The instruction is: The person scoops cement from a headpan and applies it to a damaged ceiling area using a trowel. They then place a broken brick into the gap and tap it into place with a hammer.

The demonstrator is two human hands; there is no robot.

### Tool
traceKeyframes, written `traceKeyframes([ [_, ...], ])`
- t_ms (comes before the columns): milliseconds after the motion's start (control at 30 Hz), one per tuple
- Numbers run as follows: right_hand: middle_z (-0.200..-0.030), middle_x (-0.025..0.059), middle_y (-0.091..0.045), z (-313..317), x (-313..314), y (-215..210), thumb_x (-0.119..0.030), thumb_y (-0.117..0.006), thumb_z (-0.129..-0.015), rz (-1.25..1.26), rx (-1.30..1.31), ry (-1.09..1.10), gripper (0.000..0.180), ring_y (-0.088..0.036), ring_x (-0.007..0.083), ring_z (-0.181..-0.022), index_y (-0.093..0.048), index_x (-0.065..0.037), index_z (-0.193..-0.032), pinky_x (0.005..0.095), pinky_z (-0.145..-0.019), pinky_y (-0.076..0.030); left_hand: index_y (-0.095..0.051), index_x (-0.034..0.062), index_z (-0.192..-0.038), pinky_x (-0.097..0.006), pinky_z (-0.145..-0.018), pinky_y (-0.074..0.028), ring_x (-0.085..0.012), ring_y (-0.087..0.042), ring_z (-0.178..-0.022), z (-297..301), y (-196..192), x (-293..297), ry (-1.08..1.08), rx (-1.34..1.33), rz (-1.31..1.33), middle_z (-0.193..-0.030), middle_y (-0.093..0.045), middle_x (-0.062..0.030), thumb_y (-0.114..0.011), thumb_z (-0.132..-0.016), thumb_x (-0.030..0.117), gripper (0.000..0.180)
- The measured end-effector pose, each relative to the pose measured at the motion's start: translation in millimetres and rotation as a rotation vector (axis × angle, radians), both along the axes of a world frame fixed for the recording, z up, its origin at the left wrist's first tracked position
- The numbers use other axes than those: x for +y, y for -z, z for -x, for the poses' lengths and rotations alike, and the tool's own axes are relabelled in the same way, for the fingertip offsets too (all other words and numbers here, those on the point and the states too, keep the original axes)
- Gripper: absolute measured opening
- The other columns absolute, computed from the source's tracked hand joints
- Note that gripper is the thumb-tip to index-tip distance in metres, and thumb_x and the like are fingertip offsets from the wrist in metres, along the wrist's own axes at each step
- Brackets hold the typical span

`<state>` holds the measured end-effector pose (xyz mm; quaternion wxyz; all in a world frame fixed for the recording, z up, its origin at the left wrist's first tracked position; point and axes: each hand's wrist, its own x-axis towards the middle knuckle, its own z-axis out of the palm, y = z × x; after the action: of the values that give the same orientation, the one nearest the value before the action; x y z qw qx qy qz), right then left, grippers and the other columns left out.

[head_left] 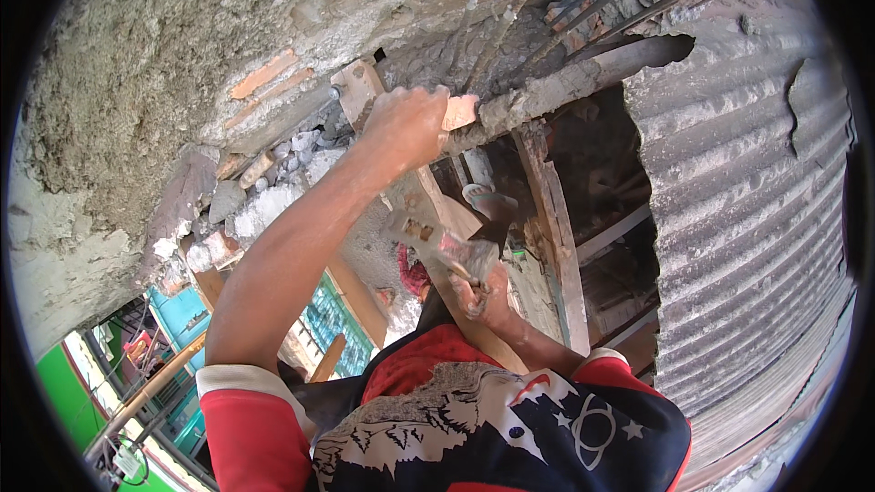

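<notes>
My left hand (410, 125) reaches up to the wall, closed in a fist at the top of a wooden post (358, 91). An orange-tan piece of brick (460, 112) sticks out from its right side, against the rough mortar edge. Lower, in front of my chest, my right hand (488, 299) is wrapped round a mortar-smeared tool (465, 257). Motion blurs the tool's pale, blocky end, so its exact kind is unclear. A dark, blade-like shape (492, 208) shows just above it; I cannot tell whether they are joined.
Bare steel bars (506, 27) jut from the broken concrete above. Corrugated roofing sheet (747, 182) with a ragged edge fills the right side. Timber beams (556, 228) cross a dark gap. Rubble (273, 164) lies on the ledge at left, below the rough plastered wall (155, 82).
</notes>
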<state>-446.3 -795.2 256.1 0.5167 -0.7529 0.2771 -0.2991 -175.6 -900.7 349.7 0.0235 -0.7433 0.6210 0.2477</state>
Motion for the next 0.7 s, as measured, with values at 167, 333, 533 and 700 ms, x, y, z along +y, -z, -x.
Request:
traceKeyframes([
  [167, -0.079, 0.015, -0.057, -5.2, 2.3, 1.4, -0.006, -0.07, -0.067, 0.104, -0.054, 0.008, 0.02, -0.055, 0.034, -0.072, -0.061, 0.001, -0.084, 0.0429, -0.063, -0.044, -0.053, 0.0054, -0.13, -0.05, -0.084, -0.051, -0.0406, -0.063, -0.103, -4.9, 18.9, 30.8, -0.054, 0.013, 0.319, -0.106, -0.066, -0.022, -0.07, -0.087, 0.03, 0.053],
  [333, -0.082, 0.0153, -0.058, -5.6, 2.4, -2.3, -0.004, -0.074, -0.061, 0.165, 0.018, -0.047, 0.029, -0.055, 0.0361, -0.074, -0.061, 0.0, -0.086, 0.0441, -0.065, -0.044, -0.053, 0.0072, -0.131, -0.05, -0.085, -0.05, -0.0408, -0.062, -0.103, -5.8, 1.0, 23.5, -0.079, 0.049, 0.167, -0.105, -0.066, -0.022, -0.069, -0.088, 0.03, 0.051],
  [533, -0.085, 0.015, -0.057, -1.2, 1.8, -1.6, -0.003, -0.075, -0.058, 0.154, 0.038, -0.052, 0.035, -0.054, 0.0366, -0.077, -0.06, -0.001, -0.09, 0.0449, -0.066, -0.043, -0.053, 0.0069, -0.131, -0.05, -0.087, -0.051, -0.0404, -0.063, -0.103, 3.5, 9.6, 10.8, -0.035, -0.003, 0.111, -0.105, -0.067, -0.0228, -0.07, -0.085, 0.028, 0.053],
  [700, -0.082, 0.0148, -0.054, -2.7, -4.7, -10.2, -0.009, -0.072, -0.064, 0.162, 0.056, -0.066, 0.03, -0.052, 0.0351, -0.072, -0.06, 0.0, -0.09, 0.044, -0.062, -0.041, -0.052, 0.0053, -0.131, -0.048, -0.09, -0.05, -0.0382, -0.063, -0.106, 1.9, -47.3, -11.2, 0.007, -0.108, -0.083, -0.105, -0.068, -0.023, -0.07, -0.084, 0.026, 0.054],
])
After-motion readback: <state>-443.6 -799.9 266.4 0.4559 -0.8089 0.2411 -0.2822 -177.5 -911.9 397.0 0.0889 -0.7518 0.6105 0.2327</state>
